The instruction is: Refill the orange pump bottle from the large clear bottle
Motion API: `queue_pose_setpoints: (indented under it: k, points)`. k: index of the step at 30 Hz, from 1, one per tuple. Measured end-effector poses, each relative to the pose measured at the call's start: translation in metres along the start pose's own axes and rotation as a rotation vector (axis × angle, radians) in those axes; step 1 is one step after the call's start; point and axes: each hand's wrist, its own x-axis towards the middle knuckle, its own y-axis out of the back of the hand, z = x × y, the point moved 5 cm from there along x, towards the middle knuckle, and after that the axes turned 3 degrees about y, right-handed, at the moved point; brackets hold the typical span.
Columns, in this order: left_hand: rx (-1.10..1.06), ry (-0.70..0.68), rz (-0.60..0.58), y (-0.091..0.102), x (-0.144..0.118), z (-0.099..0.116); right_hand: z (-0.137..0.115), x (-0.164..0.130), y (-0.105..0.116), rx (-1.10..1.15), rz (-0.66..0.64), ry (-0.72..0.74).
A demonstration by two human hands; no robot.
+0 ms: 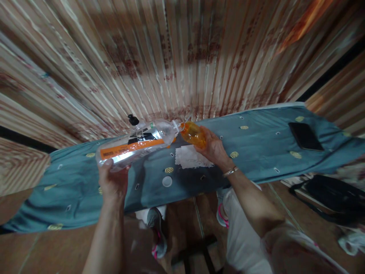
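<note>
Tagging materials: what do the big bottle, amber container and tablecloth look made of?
Big bottle: likely clear, glossy plastic; see-through, bright highlights. Amber container: probably glossy, tinted plastic; translucent with highlights, though glass possible. Tablecloth: apparently matte fabric; soft folds.

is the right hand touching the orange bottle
Touching: the head view shows the right hand holding the orange bottle around its base end.

- The large clear bottle [137,146], wrapped in an orange, black and silver label, was held nearly flat, its neck aimed between two and three o'clock.
- The small orange bottle [192,133], see-through, was held tilted at the large one's three o'clock, neck toward ten, the two mouths together; whether they touched was unclear.
</note>
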Motion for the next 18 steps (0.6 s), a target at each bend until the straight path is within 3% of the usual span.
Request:
queue_pose_setpoints:
  k: [18]
  points:
    - [0.009, 0.023, 0.022, -0.0001, -0.0010, 0.0004, -0.0009, 0.0013, 0.0014, 0.022, -0.019, -0.043]
